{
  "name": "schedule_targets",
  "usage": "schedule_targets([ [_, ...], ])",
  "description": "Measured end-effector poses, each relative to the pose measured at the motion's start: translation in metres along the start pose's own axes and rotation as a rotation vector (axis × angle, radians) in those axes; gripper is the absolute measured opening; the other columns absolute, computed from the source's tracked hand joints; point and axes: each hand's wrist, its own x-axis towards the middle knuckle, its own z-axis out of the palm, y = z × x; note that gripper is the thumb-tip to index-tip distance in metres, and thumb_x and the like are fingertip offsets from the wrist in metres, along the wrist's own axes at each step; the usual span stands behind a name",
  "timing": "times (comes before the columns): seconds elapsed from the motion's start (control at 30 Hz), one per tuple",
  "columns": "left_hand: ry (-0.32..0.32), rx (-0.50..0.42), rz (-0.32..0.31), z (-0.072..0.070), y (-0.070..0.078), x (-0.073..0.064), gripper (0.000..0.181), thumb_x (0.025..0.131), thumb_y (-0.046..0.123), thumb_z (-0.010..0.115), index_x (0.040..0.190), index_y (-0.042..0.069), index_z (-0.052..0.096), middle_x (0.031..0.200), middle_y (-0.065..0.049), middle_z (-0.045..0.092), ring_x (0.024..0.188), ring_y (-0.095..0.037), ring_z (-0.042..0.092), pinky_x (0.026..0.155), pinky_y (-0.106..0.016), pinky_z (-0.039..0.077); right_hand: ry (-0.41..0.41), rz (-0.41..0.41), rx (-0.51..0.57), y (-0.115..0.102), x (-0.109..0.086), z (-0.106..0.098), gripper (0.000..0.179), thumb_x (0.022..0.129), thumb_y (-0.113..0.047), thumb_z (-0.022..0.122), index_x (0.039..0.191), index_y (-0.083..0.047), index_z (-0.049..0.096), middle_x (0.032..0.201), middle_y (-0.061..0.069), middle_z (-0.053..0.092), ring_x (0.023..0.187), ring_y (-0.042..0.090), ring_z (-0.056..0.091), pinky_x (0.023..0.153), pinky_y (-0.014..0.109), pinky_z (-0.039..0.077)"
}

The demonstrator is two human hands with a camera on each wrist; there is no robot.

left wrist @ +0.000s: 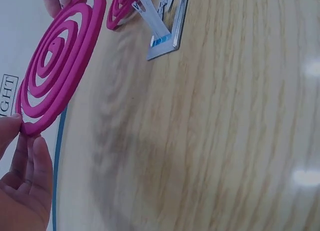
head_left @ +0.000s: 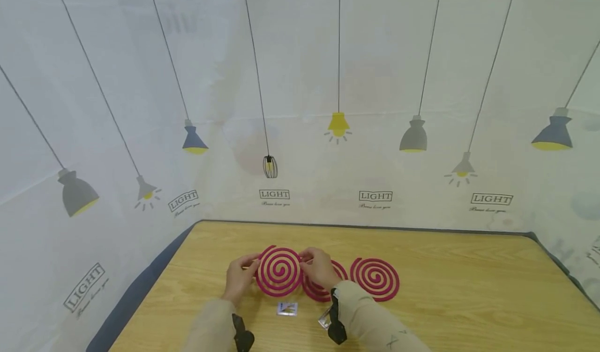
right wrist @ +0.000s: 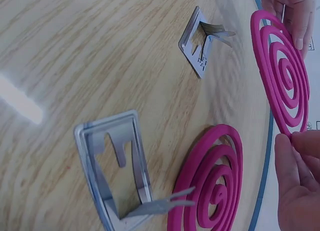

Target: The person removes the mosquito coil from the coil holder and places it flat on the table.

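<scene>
A magenta mosquito coil (head_left: pixel 279 272) is held up above the table, tilted on edge. My left hand (head_left: pixel 239 276) pinches its left rim between thumb and fingers, as the left wrist view shows near the fingers (left wrist: pixel 42 161). The opposite rim is pinched by my right hand (head_left: pixel 320 268). Behind the right hand lies a second coil (head_left: pixel 343 275), partly hidden by it. In front of the coils are two small metal coil stands, one flat stand (head_left: pixel 287 309) below the held coil and another stand (right wrist: pixel 141 166) with a raised forked prong, partly covered by the right wrist in the head view.
A third magenta coil (head_left: pixel 376 278) lies flat to the right, beside the second. The wooden table (head_left: pixel 469 289) ends at a dark edge against a white curtain (head_left: pixel 304 81) printed with hanging lamps. Black straps (head_left: pixel 336 318) circle both wrists.
</scene>
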Motion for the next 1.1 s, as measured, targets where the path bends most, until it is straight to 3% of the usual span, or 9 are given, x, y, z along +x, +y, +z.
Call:
schedule_targets([
  [0.43, 0.004, -0.045, -0.047, 0.007, -0.02, 0.005, 0.023, 0.085, 0.005, 0.055, 0.105, -0.005, 0.061, 0.082, -0.012, 0.057, 0.063, -0.011, 0.056, 0.055, -0.023, 0.051, -0.02, 0.011, -0.007, 0.005, -0.001, 0.004, 0.016, 0.078, 0.006, 0.059, 0.094, 0.007, 0.061, 0.087, 0.017, 0.062, 0.08, 0.027, 0.059, 0.067, 0.031, 0.05],
  [0.73, 0.018, -0.001, -0.027, 0.006, -0.019, 0.005, 0.022, 0.083, 0.002, 0.056, 0.102, -0.006, 0.062, 0.079, -0.013, 0.059, 0.059, -0.012, 0.057, 0.051, -0.024, 0.05, -0.02, 0.02, -0.025, 0.011, 0.003, 0.007, 0.015, 0.077, 0.006, 0.061, 0.091, 0.006, 0.062, 0.084, 0.016, 0.063, 0.077, 0.024, 0.059, 0.066, 0.028, 0.049],
  [0.9, -0.016, 0.019, -0.059, 0.001, -0.018, 0.006, 0.024, 0.083, 0.001, 0.055, 0.105, -0.006, 0.061, 0.082, -0.014, 0.059, 0.06, -0.011, 0.056, 0.054, -0.025, 0.051, -0.04, 0.02, -0.009, 0.012, 0.003, 0.007, 0.017, 0.074, 0.005, 0.064, 0.091, 0.005, 0.063, 0.081, 0.015, 0.063, 0.075, 0.023, 0.059, 0.063, 0.027, 0.049],
  [1.0, -0.037, 0.034, -0.087, -0.001, -0.017, 0.006, 0.025, 0.084, 0.0, 0.054, 0.107, -0.006, 0.059, 0.084, -0.014, 0.058, 0.063, -0.012, 0.056, 0.057, -0.026, 0.051, -0.059, 0.012, 0.014, 0.032, 0.009, 0.014, 0.017, 0.074, 0.001, 0.065, 0.092, 0.002, 0.065, 0.079, 0.01, 0.063, 0.074, 0.02, 0.059, 0.061, 0.028, 0.049],
  [1.1, -0.045, 0.054, -0.099, -0.001, -0.018, 0.006, 0.025, 0.083, 0.0, 0.055, 0.107, -0.006, 0.059, 0.085, -0.015, 0.058, 0.064, -0.012, 0.056, 0.058, -0.026, 0.051, -0.062, -0.054, 0.023, 0.087, 0.029, 0.033, 0.018, 0.074, -0.003, 0.066, 0.092, -0.002, 0.066, 0.076, 0.004, 0.062, 0.068, 0.014, 0.057, 0.056, 0.025, 0.047],
])
